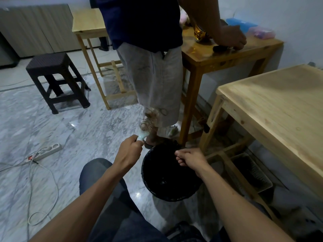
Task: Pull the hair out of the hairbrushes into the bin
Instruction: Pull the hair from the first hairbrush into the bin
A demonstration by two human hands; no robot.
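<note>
My left hand [128, 151] grips the pale green handle of a hairbrush [148, 123] that points away from me. Its clear head is tangled with brown hair. It is held just left of and above the black bin [150, 182], which stands on the floor between my knees and a table leg. My right hand [189, 158] hovers over the bin's mouth with fingertips pinched together; whether a strand of hair is between them I cannot make out against the dark bin lining.
Another person stands right behind the bin, a hand on a brown table [227, 55]. A pale wooden table [279, 105] is at the right with a basket [253, 173] under it. A dark stool [56, 79] and a power strip [49, 150] with cables lie left.
</note>
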